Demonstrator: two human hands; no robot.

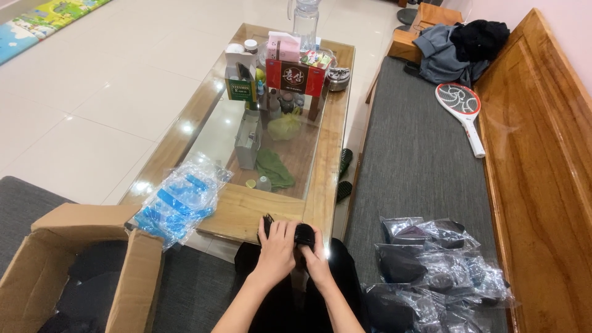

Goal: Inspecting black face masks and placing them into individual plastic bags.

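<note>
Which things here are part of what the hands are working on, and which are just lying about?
In use:
left hand and right hand, both on a small black object
clear bags of black items
open cardboard box
blue-printed plastic bags

Lying about:
red-and-white electric swatter
grey and black clothes
red box
clear jug

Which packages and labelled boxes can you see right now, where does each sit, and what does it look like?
Cardboard box: lower left, brown, flaps open, dark items inside.
Clear bags with blue parts: table's near left corner.
Clear bags of dark items: grey bench cushion, right.
Red box: table's far end, rectangular.
Green-and-white carton: left of the red box.
</note>
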